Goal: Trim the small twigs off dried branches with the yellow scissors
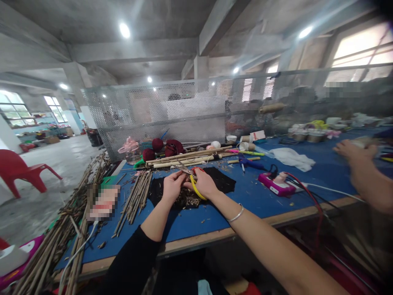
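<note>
My right hand (203,184) is closed around the handles of scissors with yellow and red grips (197,188), their blades (183,166) pointing up and left. Close against it, my left hand (173,186) has its fingers pinched together near the blades; what it holds is too small to make out. Both hands are above a black cloth (224,180) on the blue table (190,225). Small brown clippings (188,200) are heaped on the cloth under my hands. Left of the cloth lies a bundle of short sticks (135,198).
Long twigs (58,229) line the table's left side. Pale rods (187,159), dark red yarn balls (174,148) and a glue gun (253,163) lie behind. A purple power strip (276,185) with cables is at right, near another person's blurred hand (356,151).
</note>
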The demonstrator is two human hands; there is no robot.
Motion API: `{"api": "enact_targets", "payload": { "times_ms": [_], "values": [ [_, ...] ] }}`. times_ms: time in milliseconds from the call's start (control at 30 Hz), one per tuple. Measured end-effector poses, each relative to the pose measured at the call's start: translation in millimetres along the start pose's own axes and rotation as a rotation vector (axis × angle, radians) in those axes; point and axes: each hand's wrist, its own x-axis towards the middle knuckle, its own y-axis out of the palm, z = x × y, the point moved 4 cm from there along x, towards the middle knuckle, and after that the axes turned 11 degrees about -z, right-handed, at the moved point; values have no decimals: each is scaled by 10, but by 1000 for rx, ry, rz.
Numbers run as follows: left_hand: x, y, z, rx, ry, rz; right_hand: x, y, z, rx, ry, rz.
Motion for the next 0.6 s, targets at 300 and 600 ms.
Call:
{"api": "enact_targets", "payload": {
  "times_ms": [300,600],
  "values": [
    [1,-35,-22,70,40,-39,2,1,-8,-66,83,109],
    [48,-92,22,87,-25,-134,-3,50,-53,-72,110,145]
  ]
}}
